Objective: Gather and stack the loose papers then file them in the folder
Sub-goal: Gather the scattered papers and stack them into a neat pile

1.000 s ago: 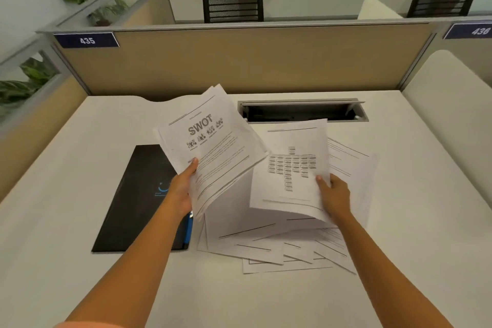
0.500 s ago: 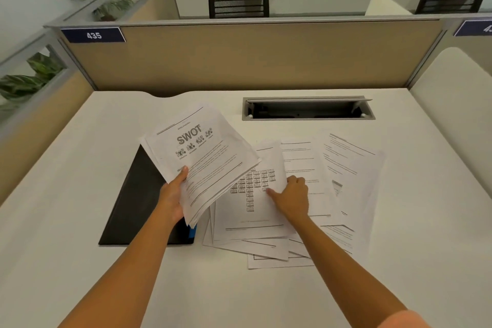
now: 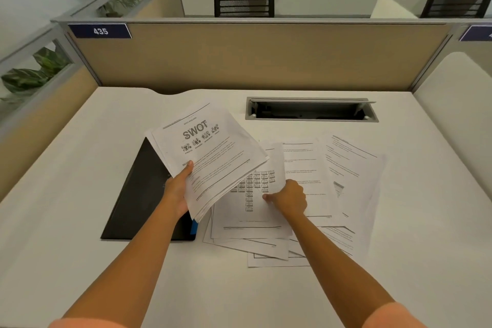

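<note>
My left hand (image 3: 177, 192) holds a stack of papers (image 3: 213, 160) tilted above the desk; its top sheet reads "SWOT". Under that stack a black folder (image 3: 141, 194) lies closed on the desk at the left, partly hidden by my left hand and the papers. My right hand (image 3: 290, 198) rests with curled fingers on a sheet with a chart (image 3: 253, 210), pinching its right edge. That sheet tops a spread of several loose papers (image 3: 351, 176) fanned out on the white desk (image 3: 80, 168).
An open cable tray (image 3: 311, 109) is set into the desk behind the papers. Beige partitions (image 3: 253, 56) wall the desk at the back and left, a white panel (image 3: 458, 104) at the right. Planters stand beyond the partition.
My right hand brought the chart sheet down from the air onto the spread and slid it left beside the held stack. The left hand's stack lowered slightly.
</note>
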A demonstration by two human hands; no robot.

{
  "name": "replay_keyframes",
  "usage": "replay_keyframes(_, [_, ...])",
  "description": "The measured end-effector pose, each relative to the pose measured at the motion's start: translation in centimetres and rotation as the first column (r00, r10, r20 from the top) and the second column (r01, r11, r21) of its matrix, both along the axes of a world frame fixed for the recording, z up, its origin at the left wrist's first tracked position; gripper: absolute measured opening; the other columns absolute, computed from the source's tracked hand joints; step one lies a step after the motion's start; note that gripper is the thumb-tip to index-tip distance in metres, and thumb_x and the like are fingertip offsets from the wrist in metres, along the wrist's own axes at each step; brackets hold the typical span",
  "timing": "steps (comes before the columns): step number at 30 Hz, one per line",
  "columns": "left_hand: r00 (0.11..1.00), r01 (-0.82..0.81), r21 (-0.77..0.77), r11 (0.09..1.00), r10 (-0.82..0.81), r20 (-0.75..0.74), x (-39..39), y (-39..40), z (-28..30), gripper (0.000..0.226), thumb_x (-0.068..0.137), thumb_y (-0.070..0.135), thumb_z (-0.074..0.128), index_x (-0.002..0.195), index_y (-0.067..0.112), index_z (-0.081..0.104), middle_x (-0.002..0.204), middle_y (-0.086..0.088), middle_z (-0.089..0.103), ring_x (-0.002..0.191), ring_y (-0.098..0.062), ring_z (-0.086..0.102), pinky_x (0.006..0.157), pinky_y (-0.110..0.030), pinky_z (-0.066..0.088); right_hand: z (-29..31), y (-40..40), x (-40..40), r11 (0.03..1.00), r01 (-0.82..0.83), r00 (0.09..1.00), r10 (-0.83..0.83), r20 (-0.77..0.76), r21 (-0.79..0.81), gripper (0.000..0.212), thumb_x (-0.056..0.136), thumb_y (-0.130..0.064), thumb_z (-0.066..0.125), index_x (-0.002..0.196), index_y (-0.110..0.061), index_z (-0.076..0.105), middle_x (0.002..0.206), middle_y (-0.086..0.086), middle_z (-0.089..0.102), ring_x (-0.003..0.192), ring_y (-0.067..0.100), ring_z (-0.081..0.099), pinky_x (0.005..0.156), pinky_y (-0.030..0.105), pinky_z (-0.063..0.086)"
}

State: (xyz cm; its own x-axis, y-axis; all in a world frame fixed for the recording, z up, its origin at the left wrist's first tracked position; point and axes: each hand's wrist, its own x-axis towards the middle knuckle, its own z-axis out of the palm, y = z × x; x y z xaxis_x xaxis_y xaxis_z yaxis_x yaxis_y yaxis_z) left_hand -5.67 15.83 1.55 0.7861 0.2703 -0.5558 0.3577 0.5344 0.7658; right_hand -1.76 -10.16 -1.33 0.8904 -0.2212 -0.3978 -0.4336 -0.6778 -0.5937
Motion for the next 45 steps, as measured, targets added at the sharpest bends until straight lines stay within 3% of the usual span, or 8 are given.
replay_keyframes(5, [1.000,-0.017,0.009,1.000,0.017,0.001,0.0,0.4,0.4,0.041,0.086,0.036,0.072,0.122,0.018,0.067,0.116,-0.009,0.072,0.111,-0.030,0.066,0.095,-0.050,0.053,-0.5,-0.2,0.2,0.996,-0.086,0.996,0.085,0.015,0.036,0.047,0.073,-0.038,0.079,0.109,-0.011,0.065,0.108,0.007,0.070,0.097,0.030,0.067,0.076,0.033,0.053])
replay_keyframes(9, [1.000,-0.028,0.057,0.998,0.028,-0.004,-0.3,0.8,0.8,0.035,0.088,0.035,0.070,0.119,0.019,0.068,0.114,-0.008,0.072,0.109,-0.030,0.066,0.093,-0.048,0.054,-1.1,-1.7,0.3,0.965,-0.163,0.983,0.142,0.118,0.203,0.038,0.094,-0.027,0.058,0.125,-0.006,0.060,0.121,0.012,0.066,0.112,0.033,0.062,0.089,0.037,0.049])
replay_keyframes(21, [0.998,0.012,0.180,0.984,-0.002,-0.055,-1.0,-0.5,0.2,0.036,0.090,0.032,0.068,0.122,0.015,0.065,0.113,-0.009,0.071,0.104,-0.028,0.066,0.079,-0.040,0.055,0.8,-12.6,1.0,0.795,0.236,0.897,-0.400,0.190,0.559,0.041,0.096,-0.024,0.056,0.132,-0.004,0.054,0.121,0.007,0.063,0.108,0.024,0.059,0.100,0.041,0.047])
replay_keyframes(25, [0.996,0.062,0.230,0.971,-0.045,-0.077,-1.3,-1.4,-0.9,0.040,0.088,0.028,0.070,0.124,0.013,0.064,0.118,-0.009,0.070,0.106,-0.028,0.066,0.095,-0.047,0.052,1.4,-14.5,1.4,0.742,0.250,0.862,-0.463,0.207,0.622,0.035,0.097,-0.023,0.056,0.130,-0.011,0.057,0.114,0.000,0.064,0.107,0.020,0.061,0.098,0.037,0.047])
replay_keyframes(31, [0.979,0.201,0.341,0.918,-0.175,-0.106,-1.3,-3.8,-1.7,0.040,0.086,0.025,0.074,0.121,0.007,0.066,0.114,-0.010,0.071,0.102,-0.028,0.068,0.092,-0.042,0.053,1.8,-15.2,1.1,0.737,0.232,0.845,-0.477,0.244,0.635,0.036,0.097,-0.025,0.056,0.131,-0.013,0.057,0.117,-0.001,0.065,0.109,0.019,0.061,0.098,0.036,0.047])
replay_keyframes(40, [0.953,0.303,0.389,0.870,-0.273,-0.131,-1.2,-6.9,-2.2,0.036,0.091,0.021,0.068,0.123,0.006,0.063,0.110,-0.007,0.071,0.094,-0.020,0.067,0.085,-0.033,0.053,-0.1,-11.8,-0.6,0.876,0.080,0.947,-0.216,0.238,0.476,0.042,0.095,-0.031,0.056,0.131,-0.010,0.056,0.125,0.008,0.065,0.112,0.027,0.061,0.099,0.044,0.049])
replay_keyframes(43, [0.956,0.289,0.433,0.854,-0.232,-0.181,-0.9,-7.5,-2.1,0.039,0.096,0.030,0.060,0.126,0.005,0.060,0.121,-0.007,0.066,0.106,-0.028,0.063,0.088,-0.035,0.048,-0.8,-9.7,-1.5,0.906,-0.014,0.962,-0.104,0.253,0.422,0.041,0.096,-0.029,0.056,0.132,-0.011,0.054,0.127,0.006,0.063,0.112,0.023,0.059,0.095,0.035,0.047])
replay_keyframes(45, [0.950,0.299,0.456,0.838,-0.213,-0.230,-0.6,-8.0,-1.8,0.037,0.101,0.037,0.047,0.120,0.007,0.059,0.113,-0.007,0.063,0.104,-0.028,0.059,0.085,-0.034,0.043,-1.2,-8.3,-1.9,0.916,-0.062,0.963,-0.048,0.264,0.396,0.043,0.095,-0.029,0.057,0.134,-0.011,0.053,0.129,0.005,0.061,0.115,0.023,0.058,0.094,0.031,0.045])
